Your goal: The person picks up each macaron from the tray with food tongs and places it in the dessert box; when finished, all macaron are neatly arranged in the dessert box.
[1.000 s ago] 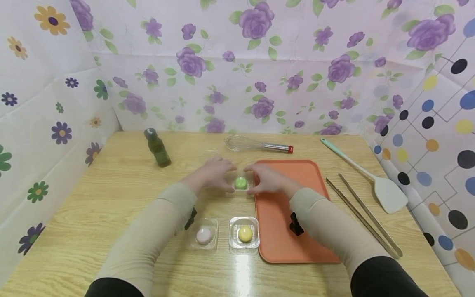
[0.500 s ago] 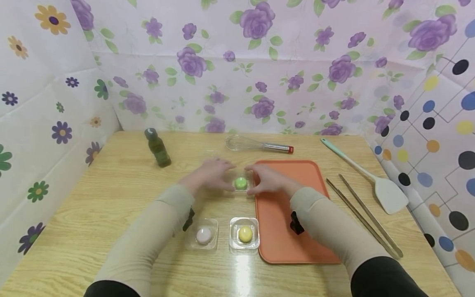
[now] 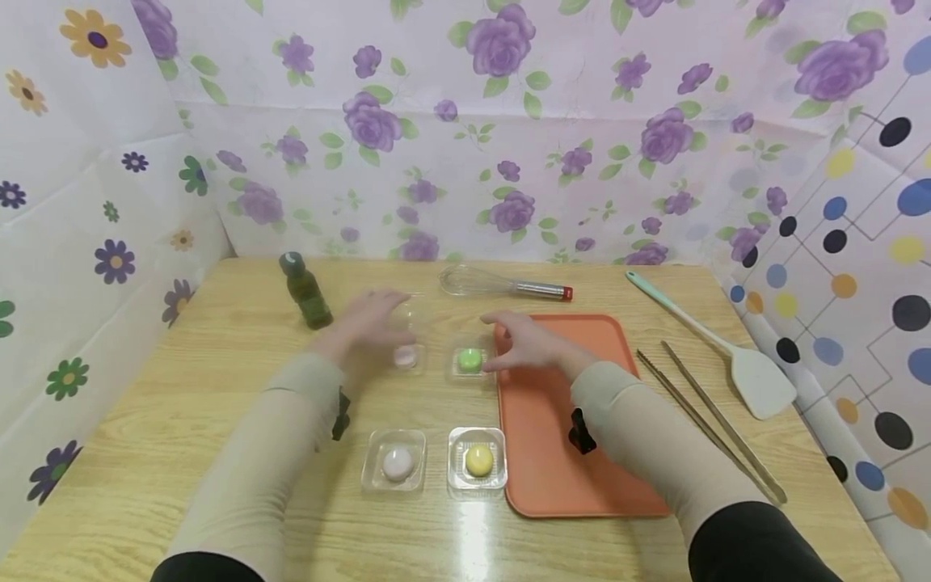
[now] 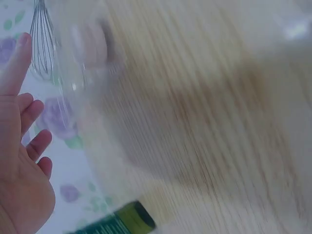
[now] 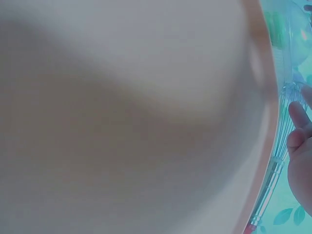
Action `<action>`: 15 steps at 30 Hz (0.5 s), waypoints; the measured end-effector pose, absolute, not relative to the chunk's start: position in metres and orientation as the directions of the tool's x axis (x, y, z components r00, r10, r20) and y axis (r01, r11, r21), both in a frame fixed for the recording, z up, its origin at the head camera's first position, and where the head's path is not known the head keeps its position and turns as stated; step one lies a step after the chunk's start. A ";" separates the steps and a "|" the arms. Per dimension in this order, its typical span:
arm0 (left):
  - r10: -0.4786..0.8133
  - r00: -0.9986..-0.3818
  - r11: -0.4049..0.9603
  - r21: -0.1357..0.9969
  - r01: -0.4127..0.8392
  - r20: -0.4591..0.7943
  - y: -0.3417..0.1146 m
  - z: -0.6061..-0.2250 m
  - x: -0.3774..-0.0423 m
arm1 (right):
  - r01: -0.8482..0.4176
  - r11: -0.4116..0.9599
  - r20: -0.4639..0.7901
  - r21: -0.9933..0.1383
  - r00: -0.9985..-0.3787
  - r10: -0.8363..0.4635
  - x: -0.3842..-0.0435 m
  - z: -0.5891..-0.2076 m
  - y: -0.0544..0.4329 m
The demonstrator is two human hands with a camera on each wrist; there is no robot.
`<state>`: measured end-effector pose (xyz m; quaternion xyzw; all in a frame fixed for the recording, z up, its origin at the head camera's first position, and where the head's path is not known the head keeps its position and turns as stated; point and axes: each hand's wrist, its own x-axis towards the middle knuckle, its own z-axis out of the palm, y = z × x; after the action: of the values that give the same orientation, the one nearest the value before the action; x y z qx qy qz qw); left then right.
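My left hand (image 3: pixel 371 325) is over the left side of a clear plastic box holding a pale pink macaron (image 3: pixel 405 356), its fingers spread and nothing in them. In the left wrist view, the pink macaron (image 4: pixel 90 44) is blurred beyond the hand (image 4: pixel 24 161). My right hand (image 3: pixel 527 346) is at the right edge of a second clear box with a green macaron (image 3: pixel 470 360), thumb and fingers parted. In the right wrist view, part of the hand (image 5: pixel 302 156) shows at the right border. Nearer me are a yellow macaron (image 3: pixel 479 461) and another pale pink macaron (image 3: pixel 397 463), each in a clear box.
An orange tray (image 3: pixel 567 477) lies under my right forearm. To its right are metal tongs (image 3: pixel 709 420) and a white spatula (image 3: pixel 760 380). A whisk (image 3: pixel 509 284) lies at the back, and a dark green bottle (image 3: pixel 307 293) is at the back left.
My left hand has moved left, from beside the green macaron's box to the pale pink one behind, which now shows. The right hand has stayed nearly in place.
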<state>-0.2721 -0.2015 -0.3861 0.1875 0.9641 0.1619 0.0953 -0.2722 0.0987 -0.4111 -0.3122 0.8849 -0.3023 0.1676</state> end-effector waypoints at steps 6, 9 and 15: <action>0.338 -0.929 0.881 0.397 0.257 -0.148 -0.216 -0.386 -0.277 | -0.435 0.622 -0.116 -0.651 -0.753 -0.648 -0.271 -0.409 0.103; 0.333 -0.932 0.883 0.394 0.254 -0.146 -0.222 -0.388 -0.282 | -0.437 0.624 -0.115 -0.648 -0.754 -0.647 -0.271 -0.410 0.104; 0.337 -0.929 0.885 0.389 0.257 -0.155 -0.222 -0.389 -0.294 | -0.421 0.644 -0.128 -0.639 -0.767 -0.628 -0.273 -0.414 0.110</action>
<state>-0.2940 -0.2220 -0.3894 0.1539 0.9645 0.1843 0.1097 -0.2726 0.1104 -0.4138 -0.2946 0.8902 -0.3022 0.1717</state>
